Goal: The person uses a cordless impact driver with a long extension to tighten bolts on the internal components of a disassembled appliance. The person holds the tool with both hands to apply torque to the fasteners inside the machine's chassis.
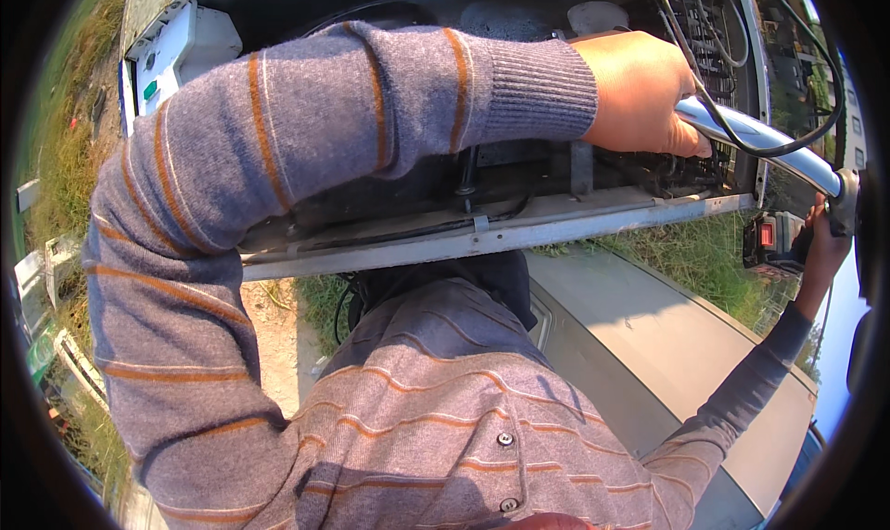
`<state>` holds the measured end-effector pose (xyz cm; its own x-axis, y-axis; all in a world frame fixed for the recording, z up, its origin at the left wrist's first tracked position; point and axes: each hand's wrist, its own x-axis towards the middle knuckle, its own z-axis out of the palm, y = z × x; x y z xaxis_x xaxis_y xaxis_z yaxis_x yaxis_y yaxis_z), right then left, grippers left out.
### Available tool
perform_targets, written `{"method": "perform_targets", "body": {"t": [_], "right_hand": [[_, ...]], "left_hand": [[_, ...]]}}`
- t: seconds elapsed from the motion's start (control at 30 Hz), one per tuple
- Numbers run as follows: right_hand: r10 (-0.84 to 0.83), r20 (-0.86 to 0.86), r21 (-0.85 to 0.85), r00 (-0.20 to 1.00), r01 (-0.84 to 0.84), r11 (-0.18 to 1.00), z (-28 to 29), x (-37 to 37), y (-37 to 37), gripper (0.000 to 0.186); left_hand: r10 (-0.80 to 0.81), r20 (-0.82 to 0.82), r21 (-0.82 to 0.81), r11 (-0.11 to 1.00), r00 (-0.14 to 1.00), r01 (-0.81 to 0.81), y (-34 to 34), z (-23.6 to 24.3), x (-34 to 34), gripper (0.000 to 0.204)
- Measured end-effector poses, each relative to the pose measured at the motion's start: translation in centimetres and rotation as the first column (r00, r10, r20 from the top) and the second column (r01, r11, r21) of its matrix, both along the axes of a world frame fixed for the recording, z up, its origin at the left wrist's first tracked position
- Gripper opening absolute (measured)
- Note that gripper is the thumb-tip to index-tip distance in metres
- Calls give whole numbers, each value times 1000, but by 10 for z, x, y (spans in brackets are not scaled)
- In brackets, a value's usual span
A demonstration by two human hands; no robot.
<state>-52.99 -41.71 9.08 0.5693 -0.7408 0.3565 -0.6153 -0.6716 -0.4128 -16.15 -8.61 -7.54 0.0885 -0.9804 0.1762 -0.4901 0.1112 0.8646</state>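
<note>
My left arm crosses the view to the right. At its end my left hand (644,90) is closed round the near end of a shiny chrome tube (774,145). The tube slopes down to a dark fitting (844,201) at the far right. My right hand (823,243), stretched out just below that fitting, grips what looks like a cordless power tool (769,238) with a black and red battery. The tool's working end is hard to make out at the rim. A black cable (788,145) loops over the tube.
Before me lies an open metal housing with a pale front rail (501,238), holding dark parts, cables and a fin-like grille (718,76). A white plastic box (190,44) sits at its left. A beige metal panel (649,317) stands below right; grass (695,261) grows beside it.
</note>
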Motion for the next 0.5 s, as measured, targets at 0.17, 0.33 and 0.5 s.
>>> {"method": "perform_targets", "body": {"t": [0.17,0.33,0.5], "right_hand": [[-17,1,-21,1000,17,1000,-1,9,11,26],[-8,53,-11,999,8,1000,-5,18,25,20],[-11,59,-49,998,14,999,-8,24,30,15]], "left_hand": [[17,-21,-51,999,1000,-18,8,1,2,50],[10,-26,3,1000,1000,-10,12,4,1,50],[23,-28,-36,999,999,-24,11,4,2,50]]}}
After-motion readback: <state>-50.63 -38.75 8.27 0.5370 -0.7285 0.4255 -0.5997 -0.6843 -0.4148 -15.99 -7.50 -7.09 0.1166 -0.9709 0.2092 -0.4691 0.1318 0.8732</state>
